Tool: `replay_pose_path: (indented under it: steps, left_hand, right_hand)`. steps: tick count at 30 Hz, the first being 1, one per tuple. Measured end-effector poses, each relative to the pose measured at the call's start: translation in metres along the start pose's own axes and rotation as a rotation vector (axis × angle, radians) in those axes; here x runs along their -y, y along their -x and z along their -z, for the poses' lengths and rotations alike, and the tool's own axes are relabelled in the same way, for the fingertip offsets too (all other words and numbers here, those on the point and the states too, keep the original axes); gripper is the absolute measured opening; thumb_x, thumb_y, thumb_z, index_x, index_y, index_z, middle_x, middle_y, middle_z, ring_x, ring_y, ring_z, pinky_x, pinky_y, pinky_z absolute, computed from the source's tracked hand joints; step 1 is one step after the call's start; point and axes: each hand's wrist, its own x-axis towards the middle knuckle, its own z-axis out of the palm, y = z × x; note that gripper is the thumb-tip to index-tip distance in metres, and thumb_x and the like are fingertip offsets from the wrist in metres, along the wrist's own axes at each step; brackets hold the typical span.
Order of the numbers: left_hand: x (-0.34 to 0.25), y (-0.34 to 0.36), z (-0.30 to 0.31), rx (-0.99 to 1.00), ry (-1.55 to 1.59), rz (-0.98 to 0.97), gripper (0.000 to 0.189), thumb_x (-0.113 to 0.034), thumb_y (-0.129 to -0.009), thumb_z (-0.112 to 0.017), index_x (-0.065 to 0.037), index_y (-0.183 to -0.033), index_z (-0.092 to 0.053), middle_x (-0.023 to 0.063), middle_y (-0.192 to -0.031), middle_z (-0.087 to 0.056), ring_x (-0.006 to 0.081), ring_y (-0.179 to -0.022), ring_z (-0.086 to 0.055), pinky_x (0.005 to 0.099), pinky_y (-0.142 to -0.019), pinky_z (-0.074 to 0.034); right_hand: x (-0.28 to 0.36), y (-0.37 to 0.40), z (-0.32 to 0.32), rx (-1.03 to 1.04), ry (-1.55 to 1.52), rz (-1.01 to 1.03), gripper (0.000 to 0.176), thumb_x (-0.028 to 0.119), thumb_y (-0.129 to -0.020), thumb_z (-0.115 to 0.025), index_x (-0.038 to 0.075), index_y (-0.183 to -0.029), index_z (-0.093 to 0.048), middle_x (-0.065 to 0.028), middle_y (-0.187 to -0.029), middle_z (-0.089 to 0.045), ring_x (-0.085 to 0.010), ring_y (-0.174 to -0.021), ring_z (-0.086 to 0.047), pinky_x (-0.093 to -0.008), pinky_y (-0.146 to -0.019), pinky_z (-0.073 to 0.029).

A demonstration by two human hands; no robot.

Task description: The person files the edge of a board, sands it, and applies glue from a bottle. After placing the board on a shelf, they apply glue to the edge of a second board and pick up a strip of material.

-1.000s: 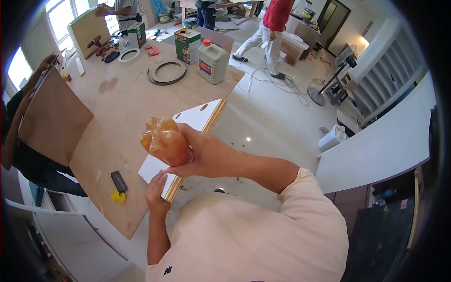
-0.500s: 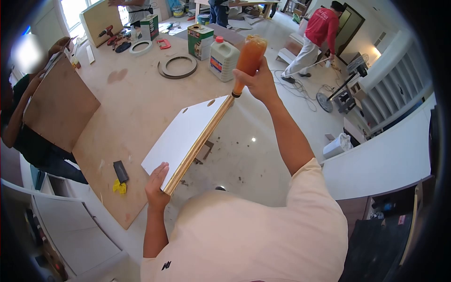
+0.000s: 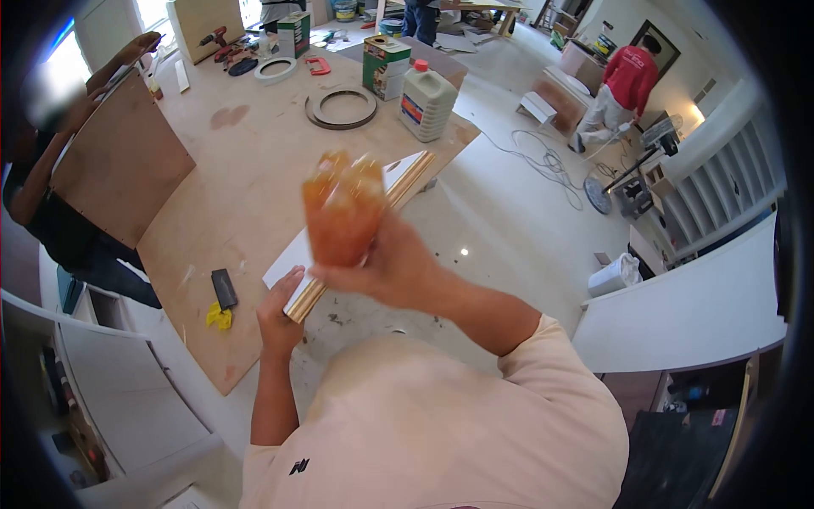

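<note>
My right hand [image 3: 403, 263] is wrapped round a clear plastic bottle [image 3: 343, 216] of amber glue-like liquid, held bottom-up over a white board [image 3: 291, 257]. The bottle hides the middle of the board, and its nozzle is out of sight. Fingers of my left hand [image 3: 281, 314] grip the board's near corner, thumb side on the white face. The board lies tilted at the table's edge, its raw layered wood edge [image 3: 410, 180] turned up toward me.
On the wooden table [image 3: 246, 178] are a white jug [image 3: 426, 103], a green can [image 3: 386, 66], an edging-band coil [image 3: 341, 110], a dark block [image 3: 224, 288] and a yellow scrap [image 3: 219, 316]. A person at left holds a brown panel [image 3: 123, 161]. Another in red [image 3: 629, 78] stands beyond.
My right hand has brought the bottle from the board's far end back along the edge toward my left hand. The left hand keeps its grip. The person in red has moved farther off.
</note>
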Motion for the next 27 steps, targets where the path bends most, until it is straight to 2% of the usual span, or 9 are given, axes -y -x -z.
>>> replay_pose_path:
  steps: [2, 5, 9, 12, 15, 18, 23, 25, 27]
  left_hand:
    - [0.004, -0.002, 0.007, 0.026, 0.059, 0.091, 0.036, 0.002, -0.078, -0.071, 0.000, -0.114, -0.069, 0.0185, -0.114, -0.071, 0.0305, -0.108, -0.069, 0.0371, -0.094, -0.052]
    - [0.000, -0.012, 0.014, -0.028, -0.044, 0.040, 0.032, 0.001, -0.078, -0.072, 0.000, -0.110, -0.070, 0.0177, -0.109, -0.073, 0.0261, -0.101, -0.071, 0.0341, -0.090, -0.053]
    - [-0.004, -0.026, 0.015, -0.083, 0.089, 0.123, 0.035, 0.003, -0.078, -0.076, 0.000, -0.112, -0.071, 0.0167, -0.111, -0.073, 0.0232, -0.103, -0.070, 0.0312, -0.091, -0.053]
    - [-0.002, -0.028, 0.014, -0.108, 0.156, 0.117, 0.030, 0.003, -0.081, -0.077, 0.002, -0.110, -0.072, 0.0127, -0.112, -0.073, 0.0176, -0.101, -0.069, 0.0294, -0.091, -0.053]
    - [0.005, -0.029, 0.014, -0.126, 0.214, 0.066, 0.032, 0.001, -0.080, -0.080, 0.002, -0.110, -0.072, 0.0123, -0.111, -0.073, 0.0163, -0.099, -0.069, 0.0291, -0.089, -0.053]
    - [-0.003, -0.031, 0.018, -0.127, 0.187, 0.126, 0.031, 0.001, -0.081, -0.079, 0.001, -0.111, -0.072, 0.0117, -0.110, -0.074, 0.0160, -0.098, -0.069, 0.0288, -0.088, -0.054]
    - [-0.001, -0.034, 0.026, -0.080, 0.146, 0.211, 0.033, 0.001, -0.081, -0.077, 0.001, -0.113, -0.071, 0.0133, -0.110, -0.073, 0.0177, -0.101, -0.069, 0.0299, -0.091, -0.053]
    - [0.007, -0.033, 0.028, -0.053, 0.125, 0.207, 0.036, 0.002, -0.080, -0.077, 0.000, -0.115, -0.070, 0.0150, -0.112, -0.073, 0.0184, -0.103, -0.069, 0.0303, -0.091, -0.053]
    - [0.024, -0.029, 0.025, -0.058, 0.144, 0.161, 0.035, 0.001, -0.080, -0.077, 0.000, -0.114, -0.071, 0.0150, -0.111, -0.073, 0.0185, -0.101, -0.070, 0.0303, -0.090, -0.053]
  right_hand:
    - [0.027, 0.009, -0.019, 0.097, -0.087, 0.023, 0.058, 0.024, -0.075, -0.088, 0.004, -0.121, -0.057, -0.0062, -0.107, -0.066, -0.0128, -0.093, -0.064, -0.0298, -0.079, -0.053]
    - [0.025, 0.007, -0.039, 0.034, -0.084, 0.252, 0.048, 0.022, -0.076, -0.088, 0.005, -0.113, -0.062, -0.0050, -0.099, -0.068, -0.0124, -0.089, -0.065, -0.0294, -0.079, -0.053]
    - [-0.011, -0.024, -0.001, -0.042, 0.069, 0.191, 0.071, 0.026, -0.077, -0.086, 0.003, -0.131, -0.047, -0.0117, -0.107, -0.067, -0.0216, -0.094, -0.068, -0.0327, -0.081, -0.055]
    - [-0.021, -0.056, 0.041, -0.358, -0.004, 0.166, 0.063, 0.018, -0.079, -0.084, 0.003, -0.127, -0.048, -0.0076, -0.107, -0.065, -0.0169, -0.092, -0.066, -0.0318, -0.081, -0.055]
    - [-0.027, -0.078, 0.060, -0.443, 0.052, 0.232, 0.065, 0.016, -0.078, -0.085, 0.002, -0.127, -0.046, -0.0088, -0.107, -0.065, -0.0167, -0.093, -0.066, -0.0314, -0.082, -0.055]
    - [-0.014, -0.064, 0.034, -0.385, -0.048, 0.202, 0.067, 0.016, -0.077, -0.086, 0.001, -0.128, -0.044, -0.0093, -0.107, -0.065, -0.0168, -0.094, -0.066, -0.0313, -0.083, -0.055]
    - [0.004, -0.025, -0.041, -0.017, -0.233, 0.084, 0.071, 0.019, -0.076, -0.087, 0.002, -0.130, -0.044, -0.0092, -0.109, -0.066, -0.0171, -0.095, -0.067, -0.0328, -0.082, -0.055]
    - [0.033, -0.016, -0.061, 0.069, -0.008, 0.311, 0.030, 0.016, -0.078, -0.085, 0.005, -0.099, -0.066, -0.0034, -0.093, -0.066, -0.0150, -0.082, -0.063, -0.0303, -0.074, -0.051]
    - [0.040, -0.013, -0.071, 0.166, 0.016, 0.253, 0.060, 0.024, -0.076, -0.087, 0.004, -0.121, -0.051, -0.0099, -0.102, -0.068, -0.0208, -0.091, -0.068, -0.0331, -0.079, -0.054]
